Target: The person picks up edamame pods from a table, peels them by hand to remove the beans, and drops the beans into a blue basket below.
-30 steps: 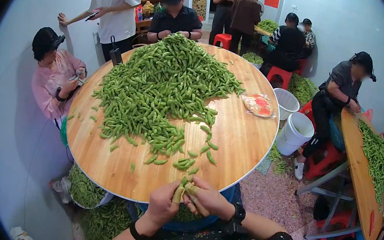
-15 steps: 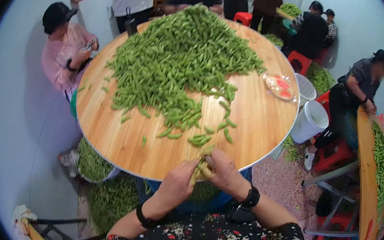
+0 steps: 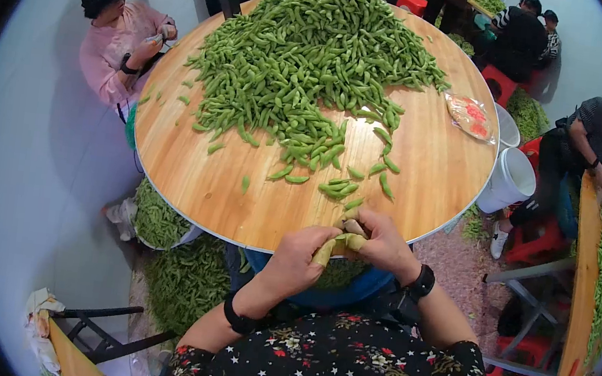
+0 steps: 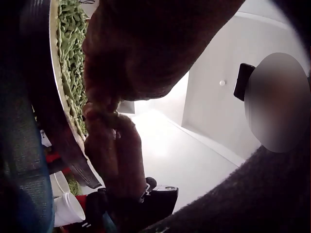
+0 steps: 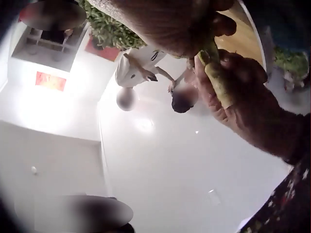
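Just over the near edge of the round wooden table (image 3: 190, 179), my two hands meet. The left hand (image 3: 298, 262) and the right hand (image 3: 387, 248) pinch a green soybean pod (image 5: 210, 48) between thumbs and fingers. Yellowish covers wrap some fingertips; one cover (image 5: 219, 86) shows on the left thumb in the right wrist view. A large heap of soybean pods (image 3: 307, 70) covers the table's far and middle part. Several loose pods (image 3: 337, 188) lie close beyond my fingers. In the left wrist view both hands are dark, and the pod is mostly hidden.
Below the table's edge sits a blue tub (image 3: 349, 290), partly behind my forearms. A clear-wrapped package (image 3: 470, 118) lies at the table's right side. White buckets (image 3: 509, 183) stand beyond it. A person in pink (image 3: 112, 55) sits at the left. Heaped greens (image 3: 182, 286) cover the floor at lower left.
The head view has tilted down, so table and pods appear higher. My hands stay together, with the fingers shifting around the pod and the thumbs turning.
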Action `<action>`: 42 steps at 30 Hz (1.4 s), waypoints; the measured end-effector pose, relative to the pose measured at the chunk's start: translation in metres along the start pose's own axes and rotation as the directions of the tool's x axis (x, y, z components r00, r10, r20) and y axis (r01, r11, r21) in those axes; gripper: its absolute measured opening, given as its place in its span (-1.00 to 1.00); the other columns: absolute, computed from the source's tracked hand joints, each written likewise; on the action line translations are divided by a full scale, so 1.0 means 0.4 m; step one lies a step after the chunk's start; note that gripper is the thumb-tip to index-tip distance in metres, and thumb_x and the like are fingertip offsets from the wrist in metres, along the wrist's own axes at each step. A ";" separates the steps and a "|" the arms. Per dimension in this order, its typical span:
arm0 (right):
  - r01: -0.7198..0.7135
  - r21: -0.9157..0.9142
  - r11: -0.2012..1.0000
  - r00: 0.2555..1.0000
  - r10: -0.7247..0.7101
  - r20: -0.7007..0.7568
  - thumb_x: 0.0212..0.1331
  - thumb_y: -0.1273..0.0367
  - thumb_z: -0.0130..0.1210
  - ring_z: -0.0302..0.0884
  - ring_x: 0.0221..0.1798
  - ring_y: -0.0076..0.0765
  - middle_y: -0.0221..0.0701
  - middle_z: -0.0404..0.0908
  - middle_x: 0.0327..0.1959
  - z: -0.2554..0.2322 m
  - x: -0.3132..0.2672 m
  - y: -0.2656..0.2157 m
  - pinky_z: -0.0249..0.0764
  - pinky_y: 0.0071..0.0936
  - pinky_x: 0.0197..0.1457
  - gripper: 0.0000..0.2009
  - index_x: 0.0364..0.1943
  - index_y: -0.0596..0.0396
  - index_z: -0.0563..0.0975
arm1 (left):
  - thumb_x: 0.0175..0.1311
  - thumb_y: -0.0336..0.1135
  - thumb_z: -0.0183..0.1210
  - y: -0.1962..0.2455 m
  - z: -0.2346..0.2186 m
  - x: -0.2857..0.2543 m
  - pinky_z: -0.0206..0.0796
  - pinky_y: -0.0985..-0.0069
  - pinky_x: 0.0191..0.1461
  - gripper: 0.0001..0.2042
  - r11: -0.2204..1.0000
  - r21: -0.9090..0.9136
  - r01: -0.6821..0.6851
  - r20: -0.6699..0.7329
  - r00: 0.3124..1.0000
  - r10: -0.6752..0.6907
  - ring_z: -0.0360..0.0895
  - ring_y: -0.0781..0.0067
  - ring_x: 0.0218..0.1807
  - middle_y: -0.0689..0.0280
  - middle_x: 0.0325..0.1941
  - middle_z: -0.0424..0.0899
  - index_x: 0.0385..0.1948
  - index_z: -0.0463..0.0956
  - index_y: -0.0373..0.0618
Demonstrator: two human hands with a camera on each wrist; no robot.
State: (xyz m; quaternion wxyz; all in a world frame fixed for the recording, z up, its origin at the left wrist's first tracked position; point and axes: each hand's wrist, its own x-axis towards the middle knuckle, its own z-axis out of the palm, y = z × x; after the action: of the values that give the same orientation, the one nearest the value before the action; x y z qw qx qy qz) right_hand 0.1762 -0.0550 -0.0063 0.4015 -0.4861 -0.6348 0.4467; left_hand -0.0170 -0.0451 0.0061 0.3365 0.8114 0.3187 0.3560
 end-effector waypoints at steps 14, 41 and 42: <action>-0.083 0.276 0.958 0.996 0.073 0.047 0.08 0.39 0.15 0.42 -0.44 -0.51 -0.42 0.47 -0.51 0.056 -0.034 -0.086 0.38 -0.46 -0.36 -0.79 -0.23 0.16 0.45 | 0.18 -0.53 0.13 0.057 -0.064 -0.058 0.45 0.49 -0.19 -0.78 0.939 -0.163 0.302 -0.035 0.950 -0.311 0.65 0.35 -0.28 0.13 -0.32 0.67 -0.12 0.53 -0.24; -0.178 0.310 0.934 0.962 0.100 0.253 0.02 0.43 0.13 0.36 -0.50 -0.65 -0.51 0.47 -0.58 0.080 -0.032 -0.038 0.35 -0.60 -0.43 -0.90 -0.39 0.14 0.49 | 0.16 -0.46 0.07 0.064 -0.076 -0.110 0.38 0.24 -0.39 -0.84 0.976 0.165 0.145 0.156 0.973 -0.171 0.56 -0.03 -0.40 0.04 -0.47 0.57 -0.23 0.48 -0.13; -0.067 0.234 0.970 0.974 0.013 0.224 -0.02 0.45 0.12 0.37 -0.48 -0.64 -0.51 0.46 -0.58 0.090 -0.030 -0.028 0.37 -0.59 -0.39 -0.90 -0.40 0.15 0.49 | 0.16 -0.46 0.07 0.074 -0.085 -0.119 0.38 0.24 -0.39 -0.84 0.973 0.170 0.153 0.154 0.972 -0.180 0.56 -0.03 -0.40 0.04 -0.47 0.57 -0.23 0.48 -0.13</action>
State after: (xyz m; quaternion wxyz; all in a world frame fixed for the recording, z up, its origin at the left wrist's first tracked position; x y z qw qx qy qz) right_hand 0.1417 -0.0748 -0.0065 0.3751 -0.3941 -0.6069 0.5794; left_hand -0.0616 -0.0873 0.0295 0.3260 0.8328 0.3833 0.2306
